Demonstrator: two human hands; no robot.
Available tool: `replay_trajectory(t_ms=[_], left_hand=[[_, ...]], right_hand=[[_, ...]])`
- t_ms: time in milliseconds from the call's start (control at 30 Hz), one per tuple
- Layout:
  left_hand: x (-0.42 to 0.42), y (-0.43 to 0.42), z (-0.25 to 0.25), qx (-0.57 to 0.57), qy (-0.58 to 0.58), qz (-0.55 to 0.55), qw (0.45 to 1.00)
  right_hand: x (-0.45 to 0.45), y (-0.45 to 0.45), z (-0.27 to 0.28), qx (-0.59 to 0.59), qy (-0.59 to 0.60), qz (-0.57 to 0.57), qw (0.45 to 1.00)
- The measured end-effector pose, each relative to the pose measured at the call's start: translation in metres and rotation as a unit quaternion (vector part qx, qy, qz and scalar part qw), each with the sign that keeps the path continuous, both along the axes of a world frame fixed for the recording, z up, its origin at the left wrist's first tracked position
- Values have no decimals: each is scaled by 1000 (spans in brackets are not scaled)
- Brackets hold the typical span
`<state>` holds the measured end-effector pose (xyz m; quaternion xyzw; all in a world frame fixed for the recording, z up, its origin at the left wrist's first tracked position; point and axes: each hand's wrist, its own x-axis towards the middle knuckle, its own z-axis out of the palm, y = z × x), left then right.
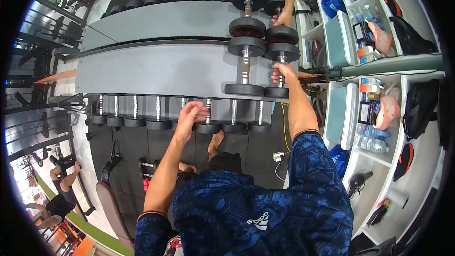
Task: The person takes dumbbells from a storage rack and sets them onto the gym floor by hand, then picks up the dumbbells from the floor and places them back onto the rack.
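Note:
My right hand (284,72) is closed around the handle of a black round-headed dumbbell (281,51) at the right end of the grey shelf (156,73). Just left of it on the same shelf lies a second dumbbell (245,46), its two dark heads pointing away from and towards me. My left hand (189,116) hangs in the air with loosely bent fingers and holds nothing. Beneath that hand, along a lower tier, is a row of chrome-handled dumbbells (158,124).
Behind the shelf, a mirror (156,21) reflects the dumbbells and my arm. White cubbies (395,161) with bottles, bags and boxes stand on the right. At left are a padded bench (113,213) and another person (61,199). A yellow cable (285,128) hangs near the rack.

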<state>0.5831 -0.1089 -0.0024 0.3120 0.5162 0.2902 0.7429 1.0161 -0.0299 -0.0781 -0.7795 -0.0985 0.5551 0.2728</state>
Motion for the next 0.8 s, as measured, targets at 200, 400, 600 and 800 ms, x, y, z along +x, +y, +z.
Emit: replay_trajectory(t_ms=[200, 400, 600, 800], left_hand=[[69, 73, -13, 60, 60, -52, 995], [157, 118, -22, 19, 161, -23, 986], [205, 146, -41, -158, 91, -152, 971], [234, 156, -77, -215, 59, -102, 969]], right_hand=[[-6, 10, -9, 0, -29, -72, 997], [-11, 12, -11, -9, -97, -62, 993], [-15, 16, -4, -32, -127, -76, 989], [-17, 17, 0, -39, -144, -84, 985]])
